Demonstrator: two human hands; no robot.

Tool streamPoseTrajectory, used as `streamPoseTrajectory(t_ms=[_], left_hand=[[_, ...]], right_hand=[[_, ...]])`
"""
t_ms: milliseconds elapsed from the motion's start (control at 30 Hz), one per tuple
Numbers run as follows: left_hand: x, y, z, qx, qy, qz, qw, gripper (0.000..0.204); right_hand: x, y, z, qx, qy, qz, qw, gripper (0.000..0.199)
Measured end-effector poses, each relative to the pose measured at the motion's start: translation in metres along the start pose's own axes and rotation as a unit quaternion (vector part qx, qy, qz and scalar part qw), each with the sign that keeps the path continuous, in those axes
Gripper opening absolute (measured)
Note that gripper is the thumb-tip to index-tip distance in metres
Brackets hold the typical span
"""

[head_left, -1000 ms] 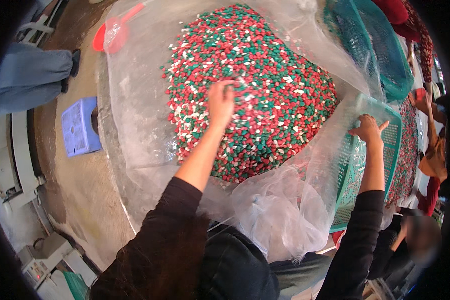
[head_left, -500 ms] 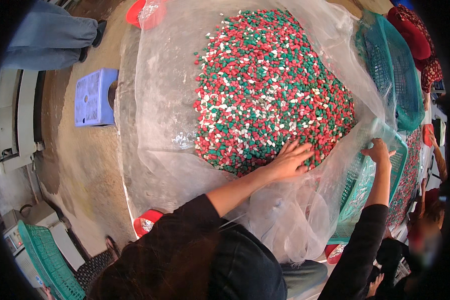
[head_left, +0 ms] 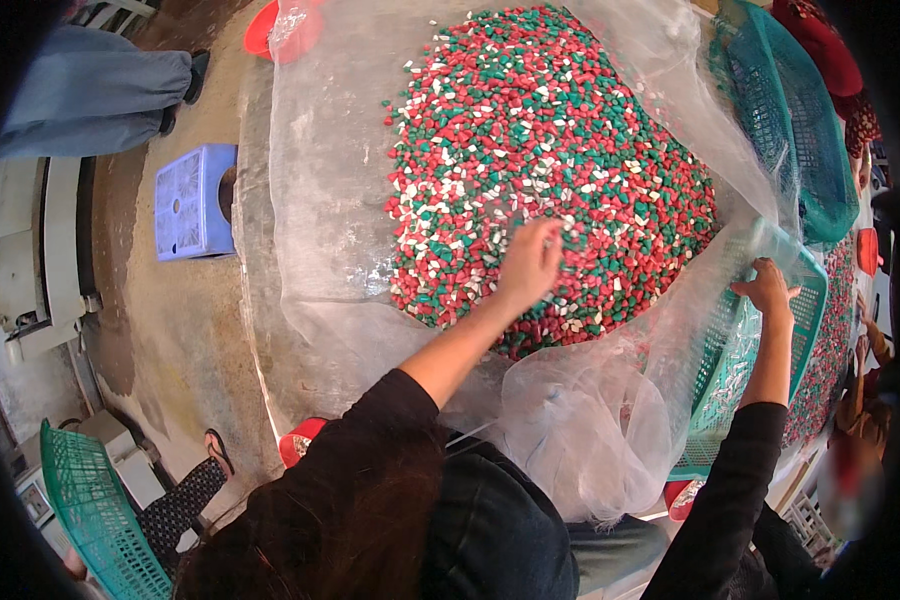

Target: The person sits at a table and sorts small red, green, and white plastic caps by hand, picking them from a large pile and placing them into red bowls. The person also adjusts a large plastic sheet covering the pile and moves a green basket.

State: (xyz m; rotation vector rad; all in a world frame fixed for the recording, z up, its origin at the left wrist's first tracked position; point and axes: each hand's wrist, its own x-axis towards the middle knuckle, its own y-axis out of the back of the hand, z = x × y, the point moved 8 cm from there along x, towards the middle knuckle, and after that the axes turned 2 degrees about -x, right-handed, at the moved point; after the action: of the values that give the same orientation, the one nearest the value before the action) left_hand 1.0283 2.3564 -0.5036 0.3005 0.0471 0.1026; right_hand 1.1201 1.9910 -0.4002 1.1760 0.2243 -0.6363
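Left hand [head_left: 530, 262] laid on the pile [head_left: 550, 170] near its near edge, fingers blurred, state unclear. Right hand [head_left: 767, 290] gripped the basket [head_left: 760, 360] rim, fingers curled. Judged step: gathering pieces. Next: sweep toward basket.

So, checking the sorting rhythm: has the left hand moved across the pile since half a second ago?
Yes: left hand moved from the red, green and white pellet pile's near edge toward its middle.
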Motion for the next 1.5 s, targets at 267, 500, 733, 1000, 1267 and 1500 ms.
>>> streamPoseTrajectory(t_ms=[267,500,733,1000,1267,1500], left_hand=[[-0.062,-0.035,0.079,0.113,-0.131,-0.214,0.962,0.031],[-0.007,0.08,0.022,0.255,0.025,0.113,0.96,0.049],[-0.07,0.02,0.025,0.235,0.048,-0.232,0.943,0.064],[0.023,0.066,0.042,0.075,0.022,-0.171,0.982,0.02],[0.113,0.099,-0.025,0.171,-0.058,0.144,0.973,0.013],[0.032,0.051,0.018,0.075,-0.09,-0.041,0.992,0.029]], right_hand=[[0.008,-0.007,0.003,-0.013,0.015,-0.021,1.0,0.069],[0.016,-0.016,0.014,0.003,0.011,-0.001,1.0,0.071],[0.021,-0.018,0.013,0.018,0.038,-0.006,0.999,0.071],[0.019,-0.02,0.016,0.015,0.009,-0.02,1.0,0.071],[0.017,-0.018,0.013,-0.005,-0.001,-0.043,0.999,0.071],[0.002,-0.006,0.002,-0.072,0.027,-0.009,0.997,0.063]])
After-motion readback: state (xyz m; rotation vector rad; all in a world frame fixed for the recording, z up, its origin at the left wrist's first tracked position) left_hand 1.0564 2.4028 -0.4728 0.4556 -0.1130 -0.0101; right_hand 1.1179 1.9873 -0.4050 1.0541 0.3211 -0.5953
